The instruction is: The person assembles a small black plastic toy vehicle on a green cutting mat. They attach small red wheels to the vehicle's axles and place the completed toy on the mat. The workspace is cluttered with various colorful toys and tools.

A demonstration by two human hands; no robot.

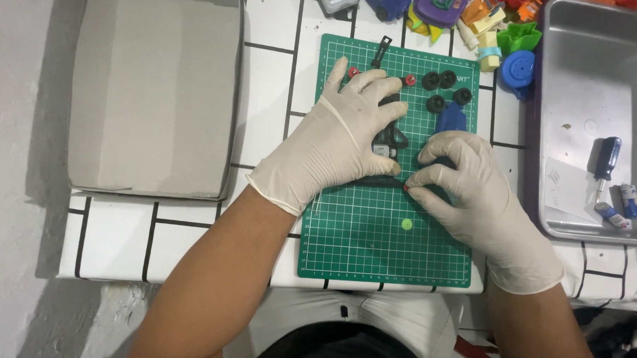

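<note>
Both my hands wear pale latex gloves and work over a green cutting mat (363, 241). My left hand (338, 139) lies flat on a black toy chassis (390, 138), pressing it down on the mat. My right hand (467, 184) pinches a small red piece at the chassis's near right end, fingertips closed on it. A blue toy body part (449, 116) lies just beyond my right hand. Several black wheels (446, 88) and two small red pieces (410, 80) sit at the mat's far side. A small green disc (407, 224) lies near the mat's middle.
An open grey cardboard box (153, 93) stands at the left. A metal tray (597, 70) at the right holds a blue-handled screwdriver (604, 165), paper and small tubes. Colourful plastic toys (496, 24) are piled at the far edge of the white tiled table (116, 239).
</note>
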